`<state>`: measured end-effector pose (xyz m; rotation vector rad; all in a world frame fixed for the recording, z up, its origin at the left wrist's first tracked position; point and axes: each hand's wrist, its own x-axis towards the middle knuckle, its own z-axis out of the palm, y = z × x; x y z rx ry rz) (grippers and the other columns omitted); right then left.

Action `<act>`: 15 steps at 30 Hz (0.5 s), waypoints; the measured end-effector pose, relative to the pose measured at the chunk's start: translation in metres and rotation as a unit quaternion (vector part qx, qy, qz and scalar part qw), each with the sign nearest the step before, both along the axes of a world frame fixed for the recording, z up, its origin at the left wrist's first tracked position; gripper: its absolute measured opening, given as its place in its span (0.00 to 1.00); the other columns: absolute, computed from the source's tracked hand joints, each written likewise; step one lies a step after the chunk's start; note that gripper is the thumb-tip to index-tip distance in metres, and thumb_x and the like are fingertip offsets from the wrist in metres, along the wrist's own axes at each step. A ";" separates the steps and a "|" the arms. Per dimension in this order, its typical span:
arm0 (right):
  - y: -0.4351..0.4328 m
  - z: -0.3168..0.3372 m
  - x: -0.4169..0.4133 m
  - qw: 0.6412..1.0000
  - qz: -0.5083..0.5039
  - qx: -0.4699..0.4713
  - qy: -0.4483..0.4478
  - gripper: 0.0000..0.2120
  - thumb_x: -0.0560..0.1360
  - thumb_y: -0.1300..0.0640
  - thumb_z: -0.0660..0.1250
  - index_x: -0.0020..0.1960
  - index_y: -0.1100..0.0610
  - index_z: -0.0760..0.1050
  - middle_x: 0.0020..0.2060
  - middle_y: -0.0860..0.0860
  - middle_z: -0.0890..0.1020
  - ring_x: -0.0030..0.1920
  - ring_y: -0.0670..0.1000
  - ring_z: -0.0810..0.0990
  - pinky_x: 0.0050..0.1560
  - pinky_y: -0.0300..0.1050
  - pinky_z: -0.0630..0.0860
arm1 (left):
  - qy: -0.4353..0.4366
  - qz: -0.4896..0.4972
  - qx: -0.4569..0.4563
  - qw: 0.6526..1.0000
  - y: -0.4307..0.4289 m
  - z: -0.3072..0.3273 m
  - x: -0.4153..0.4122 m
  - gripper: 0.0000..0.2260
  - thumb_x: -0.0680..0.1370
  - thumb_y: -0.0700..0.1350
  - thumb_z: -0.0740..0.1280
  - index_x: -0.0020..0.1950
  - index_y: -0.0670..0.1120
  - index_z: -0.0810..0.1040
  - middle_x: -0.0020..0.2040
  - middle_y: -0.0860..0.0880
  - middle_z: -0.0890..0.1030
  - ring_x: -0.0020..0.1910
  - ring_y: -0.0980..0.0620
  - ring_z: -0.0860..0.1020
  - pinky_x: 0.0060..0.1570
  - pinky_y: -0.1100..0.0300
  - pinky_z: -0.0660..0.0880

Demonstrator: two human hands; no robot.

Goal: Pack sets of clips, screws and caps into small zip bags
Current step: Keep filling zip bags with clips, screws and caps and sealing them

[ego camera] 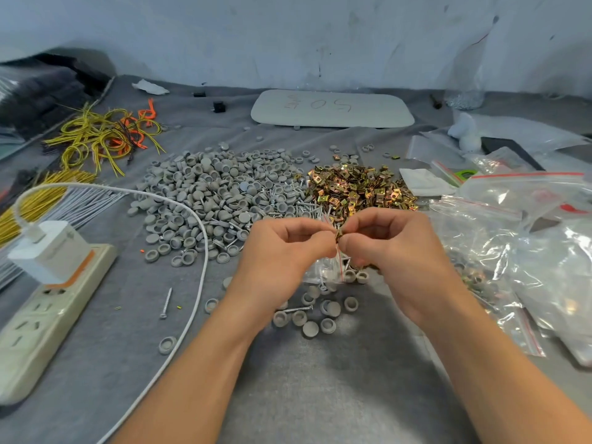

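Pinching the mouth of a small zip bag, left hand and right hand meet fingertip to fingertip, a brass clip caught at the opening, probably being fed in. Bag hangs between the wrists above loose caps, so parts drop to its bottom. Just beyond, cap pile and clip pile sit in quick reach; filled bags lie right.

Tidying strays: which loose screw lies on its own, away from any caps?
The screw left of the white cable, near the power strip; the other screw lies among grey caps.
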<state>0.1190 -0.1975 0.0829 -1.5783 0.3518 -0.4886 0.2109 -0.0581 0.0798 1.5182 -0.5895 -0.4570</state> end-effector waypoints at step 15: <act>-0.008 0.002 -0.010 0.975 0.011 -0.213 -0.062 0.09 0.68 0.62 0.75 0.41 0.48 0.85 0.35 0.48 0.86 0.34 0.49 0.85 0.35 0.42 0.79 | -0.063 -0.029 -0.041 0.997 0.004 -0.002 0.001 0.10 0.67 0.40 0.79 0.46 0.52 0.89 0.41 0.48 0.88 0.40 0.52 0.87 0.42 0.63 0.81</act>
